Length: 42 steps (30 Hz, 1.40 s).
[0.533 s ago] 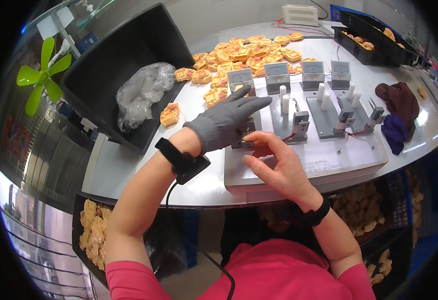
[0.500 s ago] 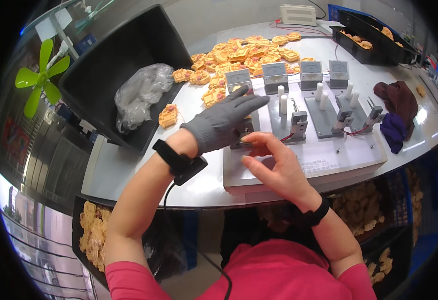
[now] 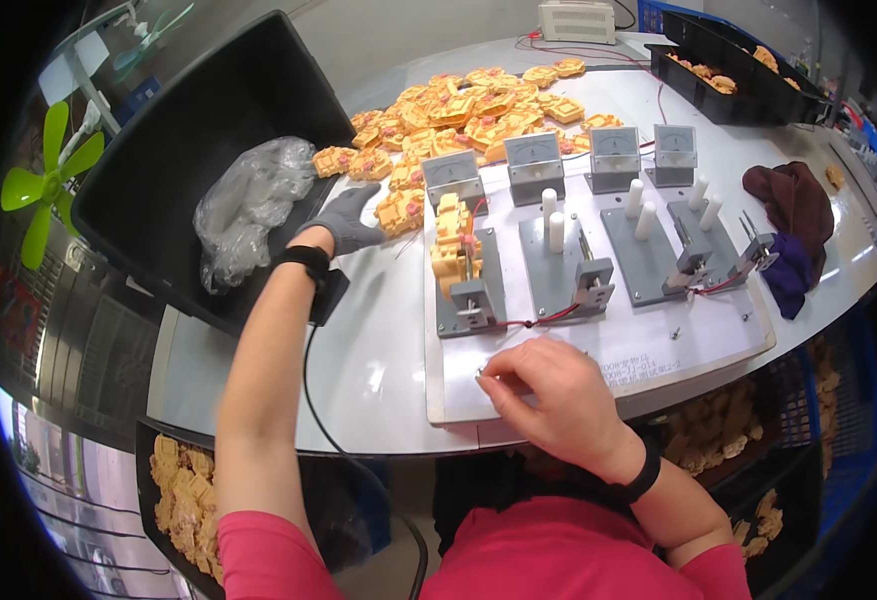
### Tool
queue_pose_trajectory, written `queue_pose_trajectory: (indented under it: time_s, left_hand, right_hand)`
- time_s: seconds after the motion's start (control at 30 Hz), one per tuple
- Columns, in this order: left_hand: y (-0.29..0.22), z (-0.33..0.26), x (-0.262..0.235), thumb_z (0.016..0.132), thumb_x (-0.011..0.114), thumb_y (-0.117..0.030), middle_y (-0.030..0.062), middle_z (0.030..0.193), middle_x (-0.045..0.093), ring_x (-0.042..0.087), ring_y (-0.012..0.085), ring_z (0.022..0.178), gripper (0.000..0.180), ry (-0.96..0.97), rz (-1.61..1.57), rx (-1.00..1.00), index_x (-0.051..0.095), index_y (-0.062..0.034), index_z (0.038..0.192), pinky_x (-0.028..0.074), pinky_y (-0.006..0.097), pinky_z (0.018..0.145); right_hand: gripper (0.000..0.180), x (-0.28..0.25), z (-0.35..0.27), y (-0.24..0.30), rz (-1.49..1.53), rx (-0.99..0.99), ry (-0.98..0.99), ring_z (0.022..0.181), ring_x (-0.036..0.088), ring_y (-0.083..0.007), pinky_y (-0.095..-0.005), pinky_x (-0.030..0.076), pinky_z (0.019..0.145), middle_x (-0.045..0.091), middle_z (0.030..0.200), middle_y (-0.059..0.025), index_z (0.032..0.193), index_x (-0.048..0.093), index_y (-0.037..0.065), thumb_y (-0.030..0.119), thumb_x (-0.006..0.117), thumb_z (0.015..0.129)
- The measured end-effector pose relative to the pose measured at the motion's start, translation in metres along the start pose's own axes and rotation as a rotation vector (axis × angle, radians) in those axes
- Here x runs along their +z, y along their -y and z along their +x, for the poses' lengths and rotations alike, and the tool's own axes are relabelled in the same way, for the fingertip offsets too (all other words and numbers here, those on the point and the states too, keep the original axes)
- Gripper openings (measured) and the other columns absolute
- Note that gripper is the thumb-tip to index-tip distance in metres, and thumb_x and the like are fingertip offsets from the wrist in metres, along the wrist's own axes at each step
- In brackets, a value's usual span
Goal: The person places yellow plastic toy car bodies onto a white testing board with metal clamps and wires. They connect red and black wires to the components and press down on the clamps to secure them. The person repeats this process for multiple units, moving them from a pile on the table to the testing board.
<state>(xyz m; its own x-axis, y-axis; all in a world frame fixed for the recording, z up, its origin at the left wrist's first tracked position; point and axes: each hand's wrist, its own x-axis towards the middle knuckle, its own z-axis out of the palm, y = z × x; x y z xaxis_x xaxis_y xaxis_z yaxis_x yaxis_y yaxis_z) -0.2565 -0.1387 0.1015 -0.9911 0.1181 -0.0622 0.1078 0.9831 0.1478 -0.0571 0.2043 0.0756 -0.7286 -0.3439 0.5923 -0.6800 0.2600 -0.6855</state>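
Observation:
My left hand (image 3: 350, 222), in a grey glove, reaches to the near left edge of a pile of yellow plastic housings (image 3: 458, 110). Its thumb and fingers are spread at the left side of one yellow housing (image 3: 401, 212) with a thin wire. Over the front of the white board (image 3: 568, 365), my bare right hand (image 3: 553, 400) has thumb and forefinger pressed together; whatever they hold, if anything, is too small to tell. Another yellow housing (image 3: 451, 250) sits on the leftmost grey fixture (image 3: 488, 285), behind its metal clamp (image 3: 473, 303).
More fixtures with white pegs (image 3: 556, 230) and meters (image 3: 533, 165) line the board. A black bin (image 3: 138, 200) holding clear plastic bags (image 3: 253, 210) leans at left. Dark cloths (image 3: 793, 220) lie at right. Black trays (image 3: 718, 85) stand behind; a crate of housings (image 3: 183, 490) is below.
My left hand has moved left from the leftmost fixture to the pile, uncovering the housing there. My right hand has drawn back toward me, its fingers closing. The view has shifted slightly.

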Motion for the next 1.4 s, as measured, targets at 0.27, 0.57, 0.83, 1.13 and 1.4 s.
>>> queue_pose_trajectory:
  time_s: [0.27,0.57,0.83,1.13,1.4]
  left_hand:
    - [-0.045,0.021,0.03,0.076,0.074,-0.034,0.0236,0.15,0.038,0.048,0.0375,0.132,0.084,0.11,-0.018,-0.229,0.038,-0.0157,0.15,0.042,0.041,0.11]
    - [-0.019,-0.09,0.014,0.089,0.067,-0.033,0.0018,0.115,0.065,0.061,0.0124,0.104,0.047,-0.106,-1.283,-0.283,0.058,-0.0126,0.13,0.05,0.034,0.087]
    - [-0.084,-0.201,-0.026,0.095,0.065,-0.018,0.0037,0.112,0.061,0.058,0.01,0.096,0.043,-0.127,-1.776,0.022,0.049,-0.0085,0.134,0.049,0.026,0.075]
    - [-0.122,-0.226,-0.024,0.091,0.067,-0.008,0.0063,0.122,0.058,0.059,0.0159,0.114,0.049,-0.176,-1.664,0.061,0.046,-0.0087,0.136,0.053,0.028,0.08]
    - [-0.114,-0.22,-0.012,0.088,0.07,-0.005,0.0081,0.125,0.06,0.062,0.0218,0.115,0.048,-0.213,-1.67,0.249,0.051,-0.0073,0.132,0.054,0.035,0.092]
  right_hand:
    - [0.01,-0.006,0.0,-0.005,-0.013,0.048,0.029,0.07,0.063,-0.0259,-0.0375,0.05,0.066,0.064,0.075,-0.0068,0.086,0.065,0.006,0.012,0.073,0.085]
    - [0.011,-0.001,-0.002,-0.002,-0.005,0.008,0.003,0.07,0.063,-0.0265,-0.0386,0.05,0.065,0.063,0.073,-0.0064,0.084,0.063,0.007,0.014,0.071,0.086]
    - [0.01,-0.009,-0.007,0.007,0.183,0.14,0.036,0.077,0.066,-0.0188,-0.0314,0.051,0.069,0.066,0.087,-0.0068,0.099,0.066,0.006,0.007,0.069,0.089]
    - [0.036,-0.033,-0.014,-0.012,0.332,0.161,-0.371,0.096,0.056,-0.0132,-0.0276,0.048,0.082,0.054,0.113,-0.0057,0.127,0.053,0.006,0.01,0.066,0.094]
    - [0.039,-0.038,-0.012,-0.021,0.306,0.273,-0.364,0.104,0.055,-0.0165,-0.0314,0.048,0.088,0.053,0.117,-0.0074,0.13,0.053,0.006,0.015,0.066,0.094]
